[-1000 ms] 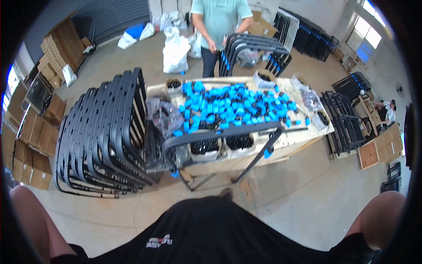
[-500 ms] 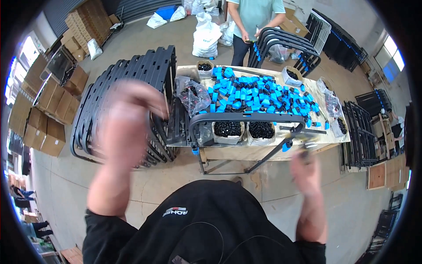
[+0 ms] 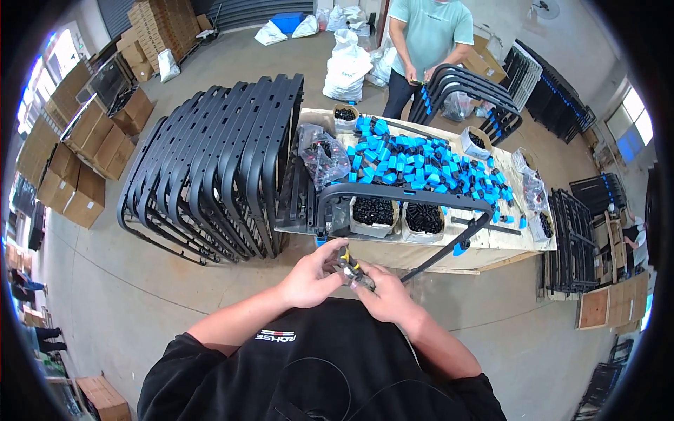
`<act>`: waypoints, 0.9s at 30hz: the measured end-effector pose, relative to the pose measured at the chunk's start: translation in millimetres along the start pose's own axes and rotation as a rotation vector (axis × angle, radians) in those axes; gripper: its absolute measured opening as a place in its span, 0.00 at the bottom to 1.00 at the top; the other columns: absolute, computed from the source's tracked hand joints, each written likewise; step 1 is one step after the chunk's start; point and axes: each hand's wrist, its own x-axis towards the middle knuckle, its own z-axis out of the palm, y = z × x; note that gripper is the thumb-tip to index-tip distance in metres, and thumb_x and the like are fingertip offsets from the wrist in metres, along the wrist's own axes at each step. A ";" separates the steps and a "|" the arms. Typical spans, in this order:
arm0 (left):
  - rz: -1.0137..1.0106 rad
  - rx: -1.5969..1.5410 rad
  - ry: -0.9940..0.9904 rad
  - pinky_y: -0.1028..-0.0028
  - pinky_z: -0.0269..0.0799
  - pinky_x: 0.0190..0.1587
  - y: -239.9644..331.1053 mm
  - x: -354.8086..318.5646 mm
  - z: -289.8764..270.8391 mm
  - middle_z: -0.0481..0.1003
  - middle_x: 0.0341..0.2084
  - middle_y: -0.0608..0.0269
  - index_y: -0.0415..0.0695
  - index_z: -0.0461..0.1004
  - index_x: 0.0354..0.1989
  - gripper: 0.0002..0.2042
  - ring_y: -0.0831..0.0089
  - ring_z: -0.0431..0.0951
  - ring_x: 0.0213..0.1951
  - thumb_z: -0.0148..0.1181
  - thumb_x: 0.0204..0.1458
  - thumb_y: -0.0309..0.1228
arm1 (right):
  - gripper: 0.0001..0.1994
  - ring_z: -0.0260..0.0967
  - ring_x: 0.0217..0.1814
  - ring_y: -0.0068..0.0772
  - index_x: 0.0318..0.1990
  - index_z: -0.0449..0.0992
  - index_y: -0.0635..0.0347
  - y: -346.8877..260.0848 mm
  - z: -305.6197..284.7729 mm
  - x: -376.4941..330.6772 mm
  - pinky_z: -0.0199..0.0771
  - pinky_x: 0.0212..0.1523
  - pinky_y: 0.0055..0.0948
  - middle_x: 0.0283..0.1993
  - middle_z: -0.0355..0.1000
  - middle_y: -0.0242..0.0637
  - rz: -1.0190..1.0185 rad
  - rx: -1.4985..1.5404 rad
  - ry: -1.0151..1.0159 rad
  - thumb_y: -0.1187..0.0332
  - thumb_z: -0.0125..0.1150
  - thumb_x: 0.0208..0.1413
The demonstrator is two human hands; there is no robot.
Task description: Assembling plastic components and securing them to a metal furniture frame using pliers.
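Both my hands meet in front of my chest around a small black-and-yellow hand tool (image 3: 346, 261); its exact kind is too small to tell. My right hand (image 3: 390, 297) is closed round its lower end. Thumb and curled fingers of my left hand (image 3: 314, 278) close on its upper end; anything small between them is hidden. Just beyond stands a dark grey bent-tube frame (image 3: 414, 196), propped against the table's near edge. Blue caps show on its legs, one blue cap (image 3: 460, 248) at the right. Neither hand touches the frame.
The wooden table (image 3: 502, 245) carries a heap of blue-and-black caps (image 3: 421, 163), bags of black parts (image 3: 373, 214) and a clear plastic bag (image 3: 324, 156). Stacked frames (image 3: 210, 165) stand left. Across the table a co-worker (image 3: 432, 42) handles more frames (image 3: 477, 91). Cartons (image 3: 84, 186) stand far left.
My left hand has come down from above the frame stack, and my right hand has moved in from the right with the tool. Both now meet at it. The view has shifted slightly.
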 end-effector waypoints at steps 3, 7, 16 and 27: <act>0.099 0.117 0.062 0.70 0.71 0.58 -13.0 -12.9 -4.1 0.74 0.52 0.55 0.40 0.55 0.71 0.28 0.73 0.75 0.52 0.54 0.64 0.22 | 0.27 0.70 0.61 0.58 0.64 0.69 0.65 -6.2 2.6 1.8 0.71 0.61 0.44 0.59 0.71 0.58 -0.005 -0.033 -0.107 0.57 0.59 0.63; 0.080 -0.032 0.344 0.72 0.75 0.50 -40.5 -9.7 -9.1 0.76 0.48 0.56 0.38 0.56 0.70 0.26 0.75 0.77 0.46 0.53 0.65 0.22 | 0.26 0.69 0.64 0.57 0.62 0.71 0.68 6.2 4.8 2.8 0.68 0.63 0.41 0.61 0.69 0.59 -0.004 -0.084 -0.098 0.56 0.58 0.64; 0.024 0.460 0.611 0.68 0.76 0.41 -116.9 -4.5 -115.5 0.78 0.33 0.56 0.37 0.64 0.49 0.10 0.68 0.80 0.36 0.55 0.63 0.24 | 0.16 0.73 0.23 0.28 0.45 0.78 0.63 154.9 -20.7 -75.4 0.74 0.28 0.34 0.23 0.74 0.34 0.625 -0.106 0.295 0.57 0.60 0.62; -0.284 -0.460 0.735 0.76 0.64 0.22 -163.4 46.9 -106.7 0.69 0.24 0.69 0.46 0.67 0.47 0.10 0.79 0.68 0.23 0.61 0.62 0.31 | 0.19 0.80 0.40 0.44 0.43 0.80 0.63 251.5 53.5 -306.0 0.77 0.44 0.40 0.36 0.80 0.47 1.254 -0.205 0.129 0.56 0.65 0.51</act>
